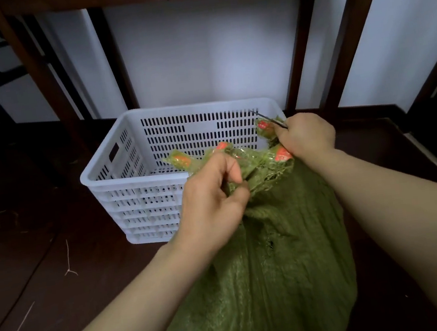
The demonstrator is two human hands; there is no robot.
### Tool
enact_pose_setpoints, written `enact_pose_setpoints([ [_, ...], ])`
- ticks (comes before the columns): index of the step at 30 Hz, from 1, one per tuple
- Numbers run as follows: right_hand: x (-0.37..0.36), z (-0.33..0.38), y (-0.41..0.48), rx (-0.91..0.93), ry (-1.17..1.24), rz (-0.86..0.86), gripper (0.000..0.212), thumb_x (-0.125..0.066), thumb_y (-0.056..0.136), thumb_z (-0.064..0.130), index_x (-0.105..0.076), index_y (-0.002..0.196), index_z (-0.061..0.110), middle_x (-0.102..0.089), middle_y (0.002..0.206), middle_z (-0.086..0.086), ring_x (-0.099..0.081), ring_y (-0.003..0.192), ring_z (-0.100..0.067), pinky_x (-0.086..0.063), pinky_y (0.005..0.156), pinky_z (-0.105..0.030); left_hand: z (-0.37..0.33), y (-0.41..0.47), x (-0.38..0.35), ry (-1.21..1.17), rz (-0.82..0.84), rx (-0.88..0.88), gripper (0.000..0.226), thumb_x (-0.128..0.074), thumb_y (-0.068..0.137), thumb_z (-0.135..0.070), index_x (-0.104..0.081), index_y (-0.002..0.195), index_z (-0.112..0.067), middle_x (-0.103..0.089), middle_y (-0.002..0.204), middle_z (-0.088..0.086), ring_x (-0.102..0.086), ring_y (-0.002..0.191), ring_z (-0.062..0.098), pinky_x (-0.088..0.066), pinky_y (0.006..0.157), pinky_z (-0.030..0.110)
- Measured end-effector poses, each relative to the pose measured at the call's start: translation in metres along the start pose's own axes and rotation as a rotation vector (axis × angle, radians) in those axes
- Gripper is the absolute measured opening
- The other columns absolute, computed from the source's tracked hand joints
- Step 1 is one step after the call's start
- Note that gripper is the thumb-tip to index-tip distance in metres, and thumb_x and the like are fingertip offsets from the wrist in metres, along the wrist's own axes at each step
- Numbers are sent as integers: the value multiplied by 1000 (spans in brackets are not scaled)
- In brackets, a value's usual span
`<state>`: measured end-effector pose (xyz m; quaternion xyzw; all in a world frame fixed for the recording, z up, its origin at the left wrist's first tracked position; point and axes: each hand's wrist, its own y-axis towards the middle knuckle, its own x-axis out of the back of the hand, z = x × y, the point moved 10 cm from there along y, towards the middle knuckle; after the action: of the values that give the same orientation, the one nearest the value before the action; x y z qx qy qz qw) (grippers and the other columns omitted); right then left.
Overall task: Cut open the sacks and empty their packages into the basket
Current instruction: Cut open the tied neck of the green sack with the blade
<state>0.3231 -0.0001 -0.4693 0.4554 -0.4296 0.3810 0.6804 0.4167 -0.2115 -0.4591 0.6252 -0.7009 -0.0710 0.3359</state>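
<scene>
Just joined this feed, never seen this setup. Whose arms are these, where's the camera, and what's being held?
No machine here: a person works bare-handed, and the one picture comes from a camera worn on their head, looking down. The left hand grips the frayed mouth of a green woven sack. The right hand holds a thin dark cutting tool; scissors or blade, I cannot tell. Packages with orange labels poke out of the sack, at the rim of a white slotted basket on the dark floor.

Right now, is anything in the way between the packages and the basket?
Nothing visible. The packages poke from the torn mouth of the sack, over the near rim of the basket, whose top is open.
</scene>
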Motion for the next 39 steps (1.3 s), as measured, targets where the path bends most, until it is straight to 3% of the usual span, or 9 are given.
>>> enact_pose_setpoints([
  [5,-5,7,-11,-80,699,78,51,-59,86,52,-51,51,15,-48,54,-1,-51,57,-19,-37,61,-30,26,7,19,451,95,255,23,-67,81,-40,-53,99,-34,-59,74,-10,-59,78,18,-42,62,29],
  [9,-4,30,-29,-85,1086,322,42,-67,83,44,-52,57,14,-45,39,7,-38,32,-5,-34,39,-14,27,13,15,710,152,218,30,-61,83,-54,-66,96,-27,-68,92,-1,-62,93,23,-50,69,32],
  [11,1,41,-34,-35,1075,452,24,-72,81,32,-65,71,12,-64,52,5,-50,37,-3,-42,39,-13,21,17,17,785,92,104,24,-56,89,-43,-67,96,-23,-70,89,3,-63,91,28,-48,64,33],
  [13,8,44,-34,12,959,501,19,-78,73,32,-75,86,18,-74,78,0,-63,59,-9,-54,60,-17,11,19,20,788,12,-40,23,-56,90,-37,-67,90,-17,-69,75,6,-66,75,31,-46,55,33],
  [17,9,52,-48,17,726,704,61,-64,57,73,-73,72,15,-40,46,-1,-28,38,-13,-28,43,-19,-10,17,25,858,-133,-229,29,-48,81,-36,-65,71,-14,-58,47,1,-57,40,25,-33,40,21],
  [21,2,61,-59,90,622,835,52,-84,42,56,-67,62,12,-45,60,-12,-32,45,-14,-25,47,-19,-13,23,29,890,-163,-248,26,-51,78,-37,-64,72,-15,-59,66,3,-60,64,25,-26,45,18],
  [26,-4,59,-58,11,809,723,29,-85,59,7,-57,64,13,-51,50,0,-41,40,-7,-27,39,-18,9,34,27,731,-56,-24,27,-60,86,-32,-53,108,-18,-58,106,1,-59,91,24,-39,59,33],
  [33,-7,55,-72,24,798,644,28,-78,67,0,-58,79,15,-56,68,-1,-50,54,-9,-38,39,-14,40,35,24,807,147,86,18,-58,89,-29,-47,102,-28,-61,91,-7,-61,90,23,-35,66,31],
  [39,-15,42,-70,-3,883,698,26,-76,65,-6,-59,74,12,-53,54,1,-43,41,-6,-30,37,-16,51,29,33,268,179,87,30,-75,79,-18,-54,81,-40,-58,88,-17,-58,91,12,-48,88,43],
])
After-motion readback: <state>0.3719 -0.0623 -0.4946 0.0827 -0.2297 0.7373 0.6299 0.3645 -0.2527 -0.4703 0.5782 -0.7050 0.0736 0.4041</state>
